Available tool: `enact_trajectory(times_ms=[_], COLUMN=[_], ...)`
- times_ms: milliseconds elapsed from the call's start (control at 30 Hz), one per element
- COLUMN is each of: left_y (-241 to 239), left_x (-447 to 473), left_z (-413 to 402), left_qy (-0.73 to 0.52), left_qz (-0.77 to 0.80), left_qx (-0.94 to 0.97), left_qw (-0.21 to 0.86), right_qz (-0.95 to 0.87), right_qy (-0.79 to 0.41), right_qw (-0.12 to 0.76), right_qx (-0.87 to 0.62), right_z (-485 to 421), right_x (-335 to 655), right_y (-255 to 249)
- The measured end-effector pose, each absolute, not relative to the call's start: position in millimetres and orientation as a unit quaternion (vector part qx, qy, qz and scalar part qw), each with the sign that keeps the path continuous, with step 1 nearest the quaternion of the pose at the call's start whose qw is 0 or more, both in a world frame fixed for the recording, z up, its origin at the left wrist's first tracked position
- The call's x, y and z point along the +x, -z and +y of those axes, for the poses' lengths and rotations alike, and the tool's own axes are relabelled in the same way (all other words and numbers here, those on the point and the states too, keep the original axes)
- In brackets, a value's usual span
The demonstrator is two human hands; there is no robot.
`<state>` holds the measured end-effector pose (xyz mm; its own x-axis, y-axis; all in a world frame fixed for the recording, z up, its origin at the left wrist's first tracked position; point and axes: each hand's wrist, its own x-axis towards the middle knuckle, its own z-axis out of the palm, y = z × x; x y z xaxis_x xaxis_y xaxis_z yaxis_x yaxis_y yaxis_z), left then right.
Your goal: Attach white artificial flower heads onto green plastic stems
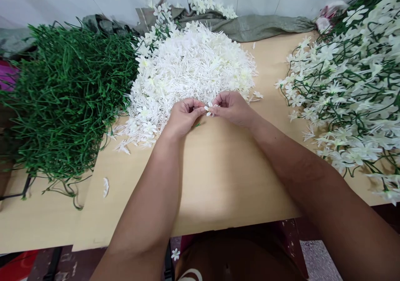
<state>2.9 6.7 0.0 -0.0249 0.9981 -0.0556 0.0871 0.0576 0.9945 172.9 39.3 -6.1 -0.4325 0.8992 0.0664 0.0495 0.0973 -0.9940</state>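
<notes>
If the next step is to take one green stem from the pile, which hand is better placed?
Probably the left hand: the green stems lie nearer to it, and the right hand would need to reach past it. Both hands touch a white flower.

Deep green on the stems (78, 85), dazzling white with pale yellow flecks across the petal heap (193, 64), white again on the held flower (208, 109), white-and-green sprays (346, 93), tan table (212, 172), grey-green cloth (268, 27).
</notes>
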Motion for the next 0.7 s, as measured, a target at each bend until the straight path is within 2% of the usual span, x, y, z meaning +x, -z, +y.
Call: enact_trajectory(times_ms=[100, 500, 700], left_y=[-1, -1, -3], left_x=[3, 3, 4], left_z=[7, 7, 7], left_qy=[-0.468, -0.444, -0.436], left_qz=[0.543, 0.538, 0.554], left_qx=[0.496, 0.511, 0.509], left_qw=[0.489, 0.502, 0.494], right_qz=[-0.66, -0.63, -0.633], right_qy=[-0.522, -0.562, -0.526], right_qw=[0.387, 0.396, 0.407], right_qx=[-0.377, -0.36, -0.396], right_z=[36, 33, 29], right_x=[173, 168, 160], right_y=[4, 7, 9])
